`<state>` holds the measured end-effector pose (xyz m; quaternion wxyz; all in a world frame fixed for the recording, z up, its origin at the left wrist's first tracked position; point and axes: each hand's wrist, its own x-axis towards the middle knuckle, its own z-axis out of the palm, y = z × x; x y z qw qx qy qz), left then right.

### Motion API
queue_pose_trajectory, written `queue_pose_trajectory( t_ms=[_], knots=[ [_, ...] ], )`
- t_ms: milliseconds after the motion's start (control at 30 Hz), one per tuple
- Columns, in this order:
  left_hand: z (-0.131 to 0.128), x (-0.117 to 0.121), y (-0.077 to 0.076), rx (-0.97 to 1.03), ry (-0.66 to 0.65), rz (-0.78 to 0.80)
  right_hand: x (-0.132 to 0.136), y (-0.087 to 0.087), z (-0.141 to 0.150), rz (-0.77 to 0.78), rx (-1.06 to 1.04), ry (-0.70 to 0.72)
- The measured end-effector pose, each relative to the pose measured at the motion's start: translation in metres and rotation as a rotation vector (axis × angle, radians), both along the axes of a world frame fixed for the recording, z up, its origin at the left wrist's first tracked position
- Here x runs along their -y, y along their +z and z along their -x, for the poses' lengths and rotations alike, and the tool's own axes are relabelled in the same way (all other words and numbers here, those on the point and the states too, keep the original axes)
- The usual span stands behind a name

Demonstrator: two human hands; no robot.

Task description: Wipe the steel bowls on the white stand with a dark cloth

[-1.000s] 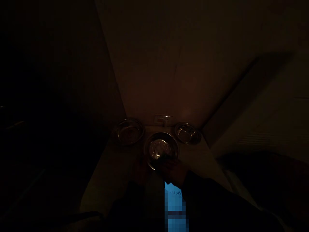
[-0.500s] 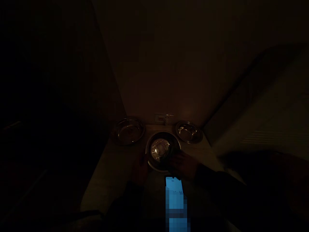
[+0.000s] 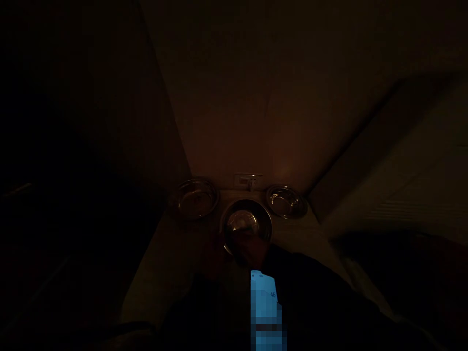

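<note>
The scene is very dark. A round steel bowl (image 3: pixel 244 222) stands on a pale table (image 3: pixel 171 263) right in front of me. My left hand (image 3: pixel 214 253) rests at the bowl's left rim; its fingers are too dark to read. My right hand (image 3: pixel 252 247) reaches into the bowl's near side, possibly pressing something against the inside; what it holds is hidden. Dark sleeves cover both arms.
Two more steel bowls stand behind, one at the back left (image 3: pixel 193 199) and one at the back right (image 3: pixel 285 201). A lit blue phone screen (image 3: pixel 265 307) lies near the table's front edge. A wall socket (image 3: pixel 247 179) sits low on the wall behind.
My right hand has moved from the bowl's right rim inward, over the bowl's near inside, covering more of its shiny bottom. The left hand has stayed at the left rim.
</note>
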<state>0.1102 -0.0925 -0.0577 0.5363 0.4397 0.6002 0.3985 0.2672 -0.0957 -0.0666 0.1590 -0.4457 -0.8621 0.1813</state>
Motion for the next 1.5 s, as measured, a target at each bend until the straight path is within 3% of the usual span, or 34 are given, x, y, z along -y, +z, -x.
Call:
queue_pose_trajectory(
  t_ms=[133,233,333,433,567,667,733,867,967,1067,1200,1367,1500],
  knots=[
    [0.003,0.000,0.000,-0.008,0.024,-0.007,-0.027,-0.002,0.015,-0.092,0.171,-0.099],
    [0.004,0.002,-0.002,0.009,0.058,-0.045,-0.039,0.005,0.008,-0.045,0.332,-0.250],
    [0.003,0.003,-0.003,0.079,0.056,-0.028,-0.042,0.009,0.003,0.008,0.343,-0.363],
    [0.002,0.002,0.001,0.053,0.055,-0.006,-0.042,0.007,0.012,0.016,0.213,-0.284],
    [0.005,0.000,0.006,-0.046,0.078,-0.056,-0.037,0.009,0.018,0.089,0.100,-0.005],
    [0.007,0.003,0.003,0.006,0.043,-0.036,-0.032,0.018,-0.003,0.264,0.202,0.188],
    [0.006,0.005,-0.001,0.034,0.004,-0.012,-0.028,0.025,-0.022,0.370,0.318,0.239],
    [0.003,0.007,-0.009,0.039,0.012,0.023,-0.026,0.033,-0.045,0.314,0.459,0.054],
    [0.002,0.004,-0.013,0.067,0.015,0.022,-0.032,0.032,-0.041,0.193,0.487,-0.090],
    [0.004,0.000,-0.016,0.055,-0.039,-0.021,-0.041,0.024,-0.027,0.129,0.434,-0.132],
    [0.005,-0.002,-0.014,0.045,-0.090,0.036,-0.045,0.012,-0.008,0.111,0.318,-0.105],
    [0.005,-0.002,-0.004,-0.074,-0.044,-0.013,-0.038,0.008,-0.001,0.218,0.163,0.148],
    [0.006,-0.002,-0.005,-0.067,-0.033,0.001,-0.044,0.011,-0.010,0.171,0.221,0.080]
  ],
)
